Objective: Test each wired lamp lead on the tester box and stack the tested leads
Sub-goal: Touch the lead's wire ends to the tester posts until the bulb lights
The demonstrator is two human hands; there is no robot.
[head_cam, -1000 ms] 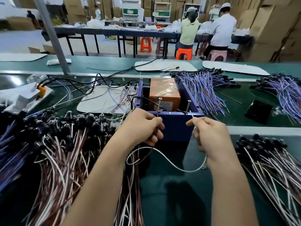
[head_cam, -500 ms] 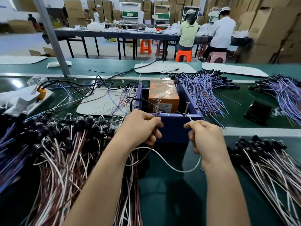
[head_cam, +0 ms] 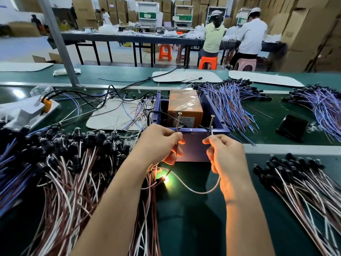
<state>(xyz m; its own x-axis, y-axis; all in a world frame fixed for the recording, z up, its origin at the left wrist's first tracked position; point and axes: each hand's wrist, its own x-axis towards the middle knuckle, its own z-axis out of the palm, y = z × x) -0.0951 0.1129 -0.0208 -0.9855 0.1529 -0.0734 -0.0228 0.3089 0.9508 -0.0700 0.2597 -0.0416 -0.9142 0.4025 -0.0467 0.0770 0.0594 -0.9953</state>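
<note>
Frame centre: left hand [head_cam: 158, 143] and right hand [head_cam: 225, 156] each pinching a wire of the lit white-and-brown lamp lead [head_cam: 199, 192].

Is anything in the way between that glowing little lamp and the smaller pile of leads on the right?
Nothing lies on the bare green bench between the glowing lamp and the right pile. Only the person's own right hand, pinching the white wire, and its forearm cross that stretch.
</note>
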